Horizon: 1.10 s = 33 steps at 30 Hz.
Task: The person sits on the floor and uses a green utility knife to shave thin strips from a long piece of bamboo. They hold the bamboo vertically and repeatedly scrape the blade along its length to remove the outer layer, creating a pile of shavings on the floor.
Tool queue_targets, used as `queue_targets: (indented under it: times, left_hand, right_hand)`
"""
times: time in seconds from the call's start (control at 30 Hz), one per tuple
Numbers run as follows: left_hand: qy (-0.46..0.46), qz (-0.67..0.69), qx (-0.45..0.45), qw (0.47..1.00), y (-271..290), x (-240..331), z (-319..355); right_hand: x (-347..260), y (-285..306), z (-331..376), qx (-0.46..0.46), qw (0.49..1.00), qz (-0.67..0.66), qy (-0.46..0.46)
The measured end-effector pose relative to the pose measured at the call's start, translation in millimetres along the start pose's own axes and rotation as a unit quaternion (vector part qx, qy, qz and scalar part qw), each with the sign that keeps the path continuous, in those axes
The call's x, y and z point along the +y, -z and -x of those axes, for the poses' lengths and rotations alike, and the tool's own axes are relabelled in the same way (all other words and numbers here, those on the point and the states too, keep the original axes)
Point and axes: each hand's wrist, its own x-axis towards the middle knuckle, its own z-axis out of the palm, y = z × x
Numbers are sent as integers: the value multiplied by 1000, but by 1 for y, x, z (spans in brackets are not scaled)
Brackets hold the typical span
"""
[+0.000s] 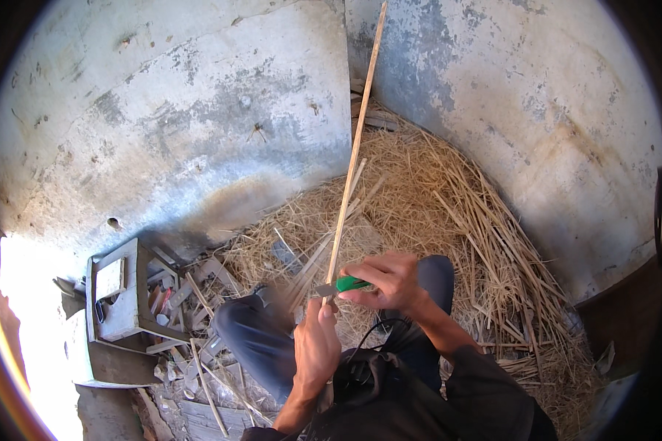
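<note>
A long, thin bamboo strip (349, 173) rises from between my legs toward the far corner of the walls. My left hand (316, 344) is closed around its lower part, thumb pointing up along it. In my right hand (391, 283) is a knife with a green handle (351, 283), gripped between thumb and fingers. Its short, broad grey blade (326, 290) lies against the strip just above my left thumb. The lower end of the strip is mostly hidden by my left hand and forearm.
Straw-like shavings (412, 173) cover the floor ahead, and many thin strips (493, 250) are piled along the right wall (552, 132). A small wooden stool (118, 294) with odds and ends stands at left, near scattered wood scraps (198, 367). The left wall (198, 110) is stained and peeling.
</note>
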Motion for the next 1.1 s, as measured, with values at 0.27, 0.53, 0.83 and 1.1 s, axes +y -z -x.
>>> queue_targets:
  times: [0.27,0.53,0.83,1.1]
  left_hand:
    - [-5,-7,-8,1000,0,2,0]
    - [-6,-57,7,998,5,-12,4]
    - [38,4,-58,998,3,-15,33]
    - [110,257,-121,952,15,-50,12]
  right_hand:
    - [5,9,1,-17,999,40,-1]
    - [17,6,0,-5,999,48,-25]
    - [99,26,3,133,907,140,-374]
    - [60,18,10,23,979,-53,-195]
